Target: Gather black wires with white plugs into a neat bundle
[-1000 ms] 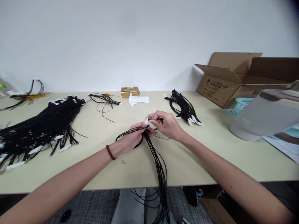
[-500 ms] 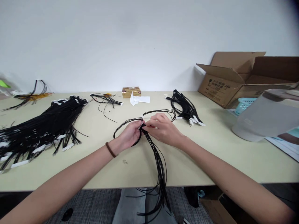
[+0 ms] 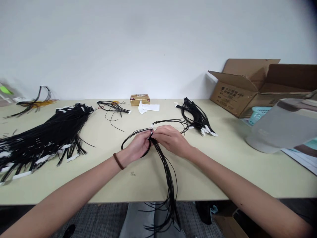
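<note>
A pale table (image 3: 203,172) is standing against a white wall (image 3: 111,49), a cardboard box (image 3: 229,96) sitting at right; both forearms (image 3: 230,181) are angling inward, left hand (image 3: 139,144) and right hand (image 3: 172,139) (the two nearly touching) pinching black wires (image 3: 168,175) that are dangling past the table's front edge

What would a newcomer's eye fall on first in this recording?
Probably the heap of black wires on the left of the table. Next, the left hand and right hand meet near the middle on a wire bundle that hangs over the front edge. On the right, an open carton stands behind a grey container.
</note>
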A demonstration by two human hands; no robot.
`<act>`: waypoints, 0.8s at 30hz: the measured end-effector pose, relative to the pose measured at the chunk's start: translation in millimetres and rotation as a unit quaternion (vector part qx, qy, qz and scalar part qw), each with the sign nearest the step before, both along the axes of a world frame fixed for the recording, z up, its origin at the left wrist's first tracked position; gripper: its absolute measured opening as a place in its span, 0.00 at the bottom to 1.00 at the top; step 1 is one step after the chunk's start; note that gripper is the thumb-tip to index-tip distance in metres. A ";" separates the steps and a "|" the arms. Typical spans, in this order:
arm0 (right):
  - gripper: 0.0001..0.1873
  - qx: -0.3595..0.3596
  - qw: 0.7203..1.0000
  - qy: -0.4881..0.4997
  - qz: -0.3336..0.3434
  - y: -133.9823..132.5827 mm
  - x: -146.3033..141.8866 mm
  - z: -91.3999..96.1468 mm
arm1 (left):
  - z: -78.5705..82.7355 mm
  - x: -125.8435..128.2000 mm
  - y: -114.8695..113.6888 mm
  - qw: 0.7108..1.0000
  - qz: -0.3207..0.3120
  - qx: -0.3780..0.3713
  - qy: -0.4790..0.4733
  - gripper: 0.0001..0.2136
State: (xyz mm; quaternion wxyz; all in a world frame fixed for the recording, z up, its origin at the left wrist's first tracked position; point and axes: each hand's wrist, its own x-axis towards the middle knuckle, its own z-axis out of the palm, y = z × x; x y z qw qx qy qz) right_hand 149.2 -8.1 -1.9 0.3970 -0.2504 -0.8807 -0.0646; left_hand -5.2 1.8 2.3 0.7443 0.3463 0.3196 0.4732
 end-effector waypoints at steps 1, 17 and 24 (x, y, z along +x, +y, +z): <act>0.12 -0.057 0.997 0.042 0.014 -2.7 -1.9 2.4 | 0.4 -0.1 0.1 1.000 0.000 0.004 0.000 0.09; 0.09 -0.043 0.852 0.473 -0.222 17.9 48.3 35.0 | -3.1 -3.1 0.0 0.999 0.038 0.020 -0.019 0.06; 0.05 0.135 0.965 0.153 -0.162 -5.5 2.1 11.7 | -3.1 -1.3 -3.4 0.997 0.022 0.069 -0.038 0.04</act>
